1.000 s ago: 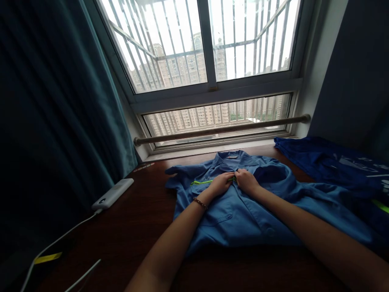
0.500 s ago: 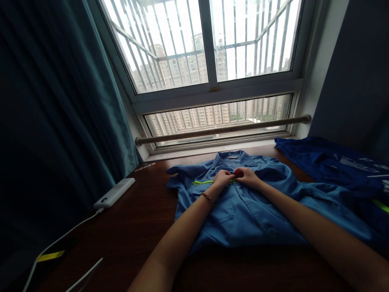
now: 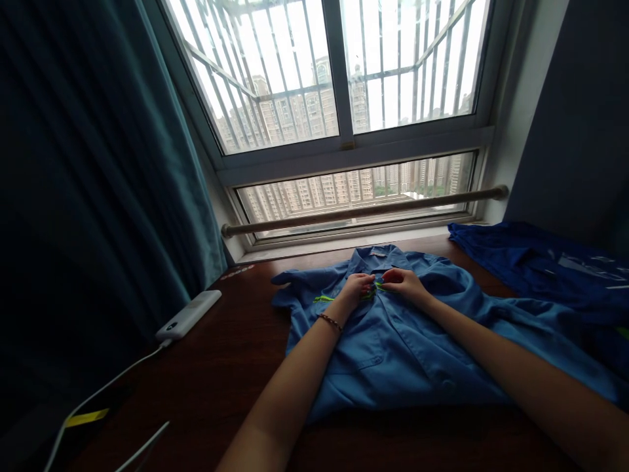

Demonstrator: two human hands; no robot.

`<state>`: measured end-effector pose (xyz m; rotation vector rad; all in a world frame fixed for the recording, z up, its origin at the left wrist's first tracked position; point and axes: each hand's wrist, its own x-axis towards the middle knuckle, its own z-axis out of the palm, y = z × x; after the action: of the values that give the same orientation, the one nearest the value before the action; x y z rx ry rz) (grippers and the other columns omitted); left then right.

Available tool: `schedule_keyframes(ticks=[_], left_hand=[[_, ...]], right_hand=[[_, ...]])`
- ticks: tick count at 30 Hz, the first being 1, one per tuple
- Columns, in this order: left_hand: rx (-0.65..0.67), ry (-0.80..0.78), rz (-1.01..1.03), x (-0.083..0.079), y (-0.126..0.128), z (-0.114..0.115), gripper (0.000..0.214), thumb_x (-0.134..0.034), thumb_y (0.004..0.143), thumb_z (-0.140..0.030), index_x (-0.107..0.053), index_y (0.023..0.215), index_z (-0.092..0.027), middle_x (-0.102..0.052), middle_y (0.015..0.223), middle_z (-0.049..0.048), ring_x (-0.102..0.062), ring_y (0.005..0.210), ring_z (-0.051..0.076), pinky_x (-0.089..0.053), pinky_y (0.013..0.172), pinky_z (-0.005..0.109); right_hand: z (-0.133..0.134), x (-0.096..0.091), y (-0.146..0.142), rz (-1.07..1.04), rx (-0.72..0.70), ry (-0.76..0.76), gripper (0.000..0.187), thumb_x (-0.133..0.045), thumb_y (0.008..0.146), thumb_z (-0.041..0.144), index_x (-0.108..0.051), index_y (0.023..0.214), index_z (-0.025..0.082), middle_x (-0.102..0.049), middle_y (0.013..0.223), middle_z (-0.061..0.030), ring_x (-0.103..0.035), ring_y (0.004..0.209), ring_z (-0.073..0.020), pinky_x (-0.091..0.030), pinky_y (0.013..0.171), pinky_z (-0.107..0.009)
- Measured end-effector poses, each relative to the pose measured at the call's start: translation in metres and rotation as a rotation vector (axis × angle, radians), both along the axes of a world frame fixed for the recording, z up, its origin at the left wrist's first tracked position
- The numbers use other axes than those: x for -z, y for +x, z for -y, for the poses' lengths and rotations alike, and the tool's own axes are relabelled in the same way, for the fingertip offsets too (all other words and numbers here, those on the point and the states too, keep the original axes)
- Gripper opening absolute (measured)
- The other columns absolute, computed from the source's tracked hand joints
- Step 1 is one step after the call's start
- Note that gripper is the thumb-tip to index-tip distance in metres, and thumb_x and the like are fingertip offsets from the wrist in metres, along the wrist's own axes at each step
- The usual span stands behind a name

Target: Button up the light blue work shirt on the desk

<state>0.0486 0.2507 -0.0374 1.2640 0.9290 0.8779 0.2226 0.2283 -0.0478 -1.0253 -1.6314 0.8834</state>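
Both hands, left hand (image 3: 354, 288) and right hand (image 3: 403, 283), are pinching the blue shirt (image 3: 393, 341) placket near the collar; fabric is probably being bunched, so a button could be misaligned.

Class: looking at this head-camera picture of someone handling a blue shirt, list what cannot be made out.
- Head view: what the left hand and right hand pinch on the blue shirt; fingers cover it.
- Dark blue garment: cut off by the right edge.
- White cable: leaves the frame's bottom.
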Motion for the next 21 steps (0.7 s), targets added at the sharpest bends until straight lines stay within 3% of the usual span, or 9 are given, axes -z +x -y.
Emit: schedule_keyframes(ticks=[8,12,18,21], left_hand=[[-0.023,-0.068,0.082,0.005,0.001,-0.006,0.033,-0.077,0.052,-0.027,-0.051,0.064,-0.011,-0.040,0.047,-0.0070,-0.035,0.039,0.001,-0.021,0.040,0.016],[-0.012,-0.093,0.107,0.004,0.000,-0.005,0.033,-0.079,0.050,-0.025,-0.053,0.065,-0.011,-0.042,0.048,-0.0065,-0.037,0.040,0.001,-0.022,0.041,0.017],[0.128,-0.116,0.136,0.001,-0.002,-0.002,0.031,-0.076,0.056,-0.029,-0.054,0.068,-0.010,-0.043,0.052,-0.0055,-0.037,0.042,0.001,-0.024,0.041,0.017],[0.087,-0.114,0.127,0.002,-0.001,-0.002,0.033,-0.077,0.054,-0.028,-0.052,0.069,-0.012,-0.045,0.054,-0.0051,-0.040,0.042,0.002,-0.027,0.042,0.017]], right_hand=[[0.007,-0.001,-0.004,0.241,0.234,0.254,0.019,-0.062,0.071,0.036,-0.067,0.074,0.018,-0.065,0.072,-0.0035,-0.060,0.066,-0.0167,-0.046,0.062,-0.027],[0.012,-0.003,-0.005,0.387,0.262,0.400,0.018,-0.055,0.079,0.031,-0.067,0.073,0.019,-0.063,0.073,-0.0034,-0.057,0.066,-0.0152,-0.044,0.065,-0.026],[0.021,-0.007,-0.010,0.703,0.323,0.582,0.021,-0.045,0.085,0.023,-0.061,0.073,0.016,-0.057,0.075,-0.0061,-0.053,0.073,-0.0166,-0.041,0.069,-0.026],[0.026,-0.009,-0.012,0.794,0.326,0.649,0.022,-0.042,0.087,0.020,-0.060,0.077,0.015,-0.056,0.078,-0.0070,-0.052,0.078,-0.0177,-0.040,0.072,-0.026]])
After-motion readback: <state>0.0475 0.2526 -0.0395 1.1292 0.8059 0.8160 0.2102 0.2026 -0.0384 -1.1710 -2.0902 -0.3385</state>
